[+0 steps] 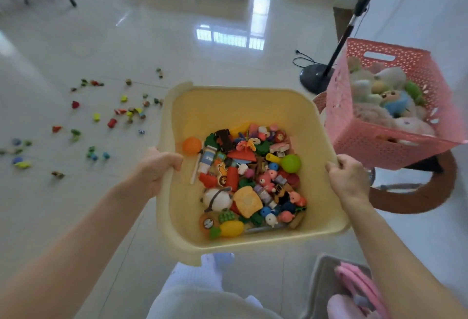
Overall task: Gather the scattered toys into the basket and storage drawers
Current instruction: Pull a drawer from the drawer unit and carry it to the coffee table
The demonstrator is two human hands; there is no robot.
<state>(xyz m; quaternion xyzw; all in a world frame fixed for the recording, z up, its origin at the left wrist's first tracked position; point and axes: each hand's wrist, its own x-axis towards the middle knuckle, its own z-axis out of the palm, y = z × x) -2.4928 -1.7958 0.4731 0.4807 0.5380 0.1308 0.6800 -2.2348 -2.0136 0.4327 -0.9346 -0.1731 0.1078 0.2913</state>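
Both hands on the yellow plastic drawer bin (243, 105), held up off the floor, one hand per side rim. Left hand (158, 166): fingers curled over the left rim, tips hooked inside the wall, thumb not visible. Right hand (348, 179): fingers bunched together and curled round the right rim edge; knuckles face the camera, so the fingertips are hidden. The bin is tilted slightly, with its contents piled toward the near right corner: small mixed toys, incl. an orange ball (192, 145) by the left wall, a green ball (291, 163), a yellow toast-shaped piece (247, 201), and a white round figure (217, 199). Scattered toys (111, 116) lie on the tiled floor (202, 52) to the left, well apart from the bin: small red, yellow, green and blue pieces. The pink perforated basket (374, 138) sits right of the bin, just beside its far right corner, on a round table (410, 202), full of plush toys (387, 98). A standing fan's base (314, 75) is behind the basket. Pink item (362, 288) at bottom right; can't tell what it is.
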